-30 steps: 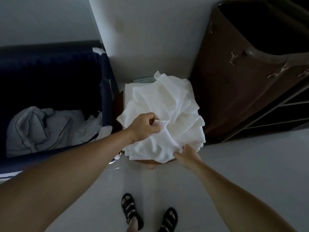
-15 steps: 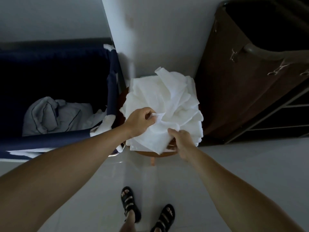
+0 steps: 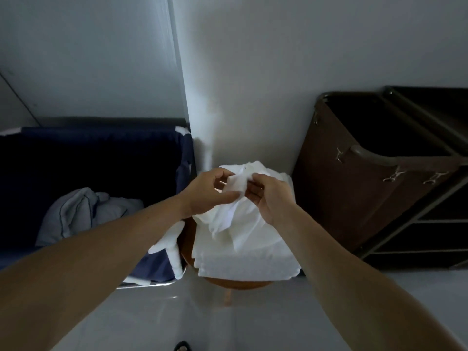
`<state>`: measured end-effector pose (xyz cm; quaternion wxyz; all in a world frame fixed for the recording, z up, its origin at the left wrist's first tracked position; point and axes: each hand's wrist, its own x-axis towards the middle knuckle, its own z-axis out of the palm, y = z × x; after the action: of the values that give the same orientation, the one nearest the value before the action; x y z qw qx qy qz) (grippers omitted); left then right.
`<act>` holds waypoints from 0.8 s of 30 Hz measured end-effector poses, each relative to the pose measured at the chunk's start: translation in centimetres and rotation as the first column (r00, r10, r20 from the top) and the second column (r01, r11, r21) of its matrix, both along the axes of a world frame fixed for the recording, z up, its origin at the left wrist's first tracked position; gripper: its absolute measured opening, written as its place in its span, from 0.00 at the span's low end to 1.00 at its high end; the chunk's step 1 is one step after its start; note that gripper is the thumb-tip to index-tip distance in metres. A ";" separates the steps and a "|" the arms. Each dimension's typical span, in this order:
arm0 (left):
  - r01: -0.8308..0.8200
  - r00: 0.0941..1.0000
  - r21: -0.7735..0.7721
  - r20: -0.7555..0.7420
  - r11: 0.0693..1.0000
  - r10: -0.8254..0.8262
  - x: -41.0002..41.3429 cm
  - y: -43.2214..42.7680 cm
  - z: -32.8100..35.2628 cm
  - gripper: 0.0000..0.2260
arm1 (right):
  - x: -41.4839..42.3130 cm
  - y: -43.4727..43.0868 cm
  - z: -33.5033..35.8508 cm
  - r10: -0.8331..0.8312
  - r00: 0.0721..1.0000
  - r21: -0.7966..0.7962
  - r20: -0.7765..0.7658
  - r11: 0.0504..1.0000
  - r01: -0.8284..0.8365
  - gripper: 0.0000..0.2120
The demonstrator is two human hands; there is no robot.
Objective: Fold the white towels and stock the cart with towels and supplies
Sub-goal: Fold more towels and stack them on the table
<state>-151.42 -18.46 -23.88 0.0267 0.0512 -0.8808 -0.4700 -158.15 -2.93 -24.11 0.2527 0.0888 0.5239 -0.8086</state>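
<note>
A white towel (image 3: 235, 216) hangs bunched from both my hands, lifted above a stack of white towels (image 3: 248, 262) that rests on a round wooden stool (image 3: 235, 283). My left hand (image 3: 210, 191) pinches the towel's top edge from the left. My right hand (image 3: 268, 193) grips the same edge from the right, fingers touching the cloth. The towel's lower part still drapes onto the stack. The brown housekeeping cart (image 3: 379, 178) with a dark fabric bag and shelves stands to the right.
A dark blue laundry bin (image 3: 162, 264) on the left holds crumpled pale linen (image 3: 83, 211), with a white cloth (image 3: 169, 244) over its rim. A white wall corner (image 3: 187, 97) rises behind the stool. Pale tiled floor (image 3: 152, 320) lies below.
Both hands have risen and come together, lifting one towel off the stack by its edge. The view has tilted upward, so my feet have nearly left the frame.
</note>
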 end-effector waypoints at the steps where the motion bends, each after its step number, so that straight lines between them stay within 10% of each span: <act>1: -0.014 1.000 -0.061 -0.021 0.998 0.013 -0.3 -0.5 0.6 0.09 | -0.3 -0.5 0.7 0.004 1.000 -0.007 -0.015 1.000 -0.004 0.05; 13: -0.023 0.999 0.154 0.025 0.988 0.019 -3.7 -4.7 6.2 0.07 | -3.6 -2.5 4.4 -0.042 0.940 0.363 -0.338 0.916 0.172 0.17; 24: -0.044 0.999 0.193 -0.006 0.980 0.046 -6.1 -5.8 5.4 0.07 | -4.3 -4.1 3.5 0.458 0.759 0.765 -0.463 0.639 0.081 0.13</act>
<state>-157.47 -24.29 -18.47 0.0368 0.0710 -0.8296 -0.5526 -162.43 -6.99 -20.63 0.0948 -0.1459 0.8663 -0.4683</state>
